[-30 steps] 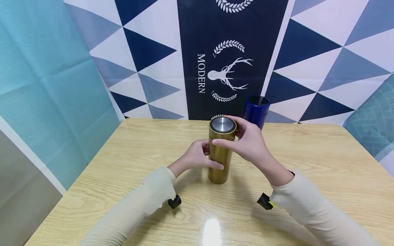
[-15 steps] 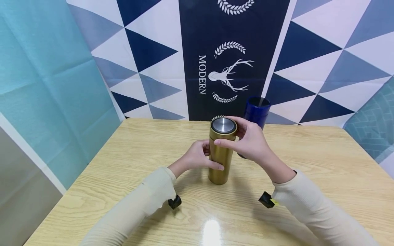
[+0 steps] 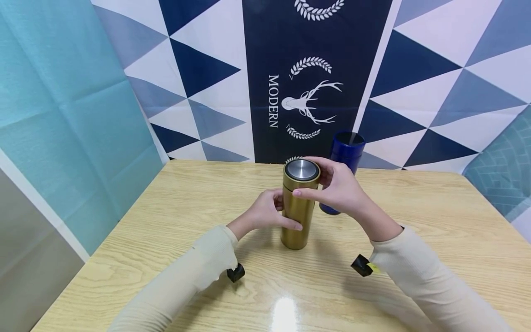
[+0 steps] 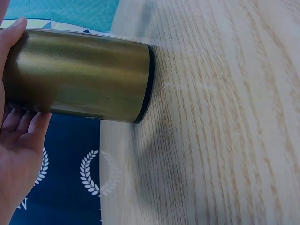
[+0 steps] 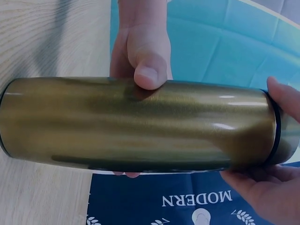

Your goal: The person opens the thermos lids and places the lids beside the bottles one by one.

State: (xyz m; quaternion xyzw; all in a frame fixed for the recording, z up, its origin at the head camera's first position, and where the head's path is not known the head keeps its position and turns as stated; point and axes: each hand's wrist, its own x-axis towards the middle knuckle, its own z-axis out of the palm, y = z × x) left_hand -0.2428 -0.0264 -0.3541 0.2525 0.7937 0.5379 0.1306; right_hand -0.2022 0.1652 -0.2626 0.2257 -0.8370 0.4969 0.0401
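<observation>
A gold thermos flask point(image 3: 296, 216) with a brushed-steel top stands upright on the wooden table. My left hand point(image 3: 265, 210) grips its body around the middle, thumb across the near side. Up at the lid point(image 3: 302, 170), my right hand point(image 3: 340, 186) holds on with the thumb in front and the fingers behind. The right wrist view shows a dark seam between the lid point(image 5: 288, 140) and the body. Behind the right hand stands a blue flask point(image 3: 346, 152) with an open top, partly hidden by that hand. The left wrist view shows the gold flask's base at the tabletop.
The wooden table point(image 3: 186, 184) reaches back to a patterned wall covering point(image 3: 207, 92) with triangles and a deer print. A light-blue covering point(image 3: 62, 92) hangs at the left.
My right hand and wrist have shifted slightly to the right, its thumb sliding rightward along the lid's lower edge. The blue flask's base now shows more. My left hand keeps its grip.
</observation>
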